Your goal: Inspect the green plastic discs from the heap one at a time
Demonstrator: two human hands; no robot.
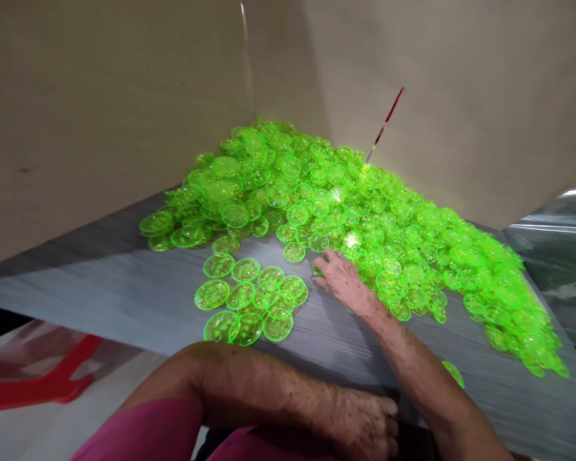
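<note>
Left hand (365, 419) lies nearest, hold unclear, while the right hand (338, 275) curls, pinch uncertain, over a round translucent neon-green plastic disc (316, 271) beside a like-coloured heap (374, 224) on the grey table (125, 301), which a nudge could set sliding.

green discs (333, 221) bright, glare spots | board walls (436, 64) dim, soft shadow | red strip (38, 390) lower left blurred

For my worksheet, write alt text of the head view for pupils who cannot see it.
A person's right hand is at the near edge of a heap of translucent green discs on a grey surface. A smaller group lies nearer the person, whose left hand is low in view.
</note>
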